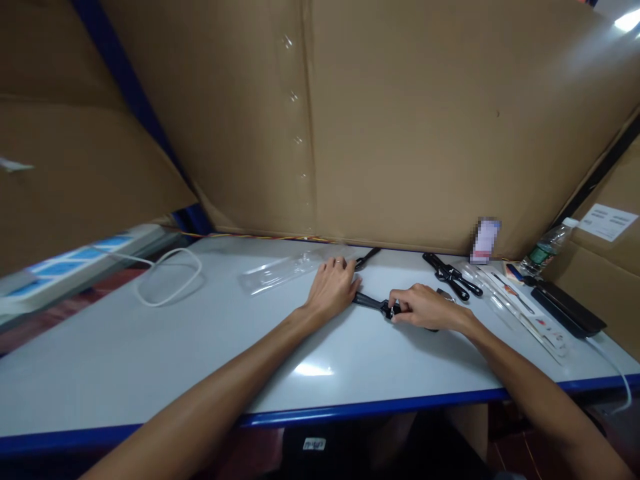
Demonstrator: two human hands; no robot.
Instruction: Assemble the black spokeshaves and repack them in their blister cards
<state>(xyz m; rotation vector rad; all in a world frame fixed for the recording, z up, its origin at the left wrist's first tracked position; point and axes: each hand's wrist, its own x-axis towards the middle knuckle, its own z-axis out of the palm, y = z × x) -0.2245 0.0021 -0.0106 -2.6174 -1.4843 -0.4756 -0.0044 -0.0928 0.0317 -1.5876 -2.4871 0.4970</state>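
My left hand (333, 287) lies palm down on the white table (150, 353), fingers pressed onto one end of a black strap-like piece (371, 304). My right hand (425, 307) pinches the black buckle part at the strap's other end. A second black strap end (367, 257) runs out behind my left hand toward the cardboard wall.
A clear plastic bag (280, 270) lies left of my hands. A white cable loop (167, 277) sits at far left. More black straps (450, 272), packaged items (525, 313), a black case (567, 308) and a water bottle (545, 248) lie at right. Cardboard walls (400, 120) close the back.
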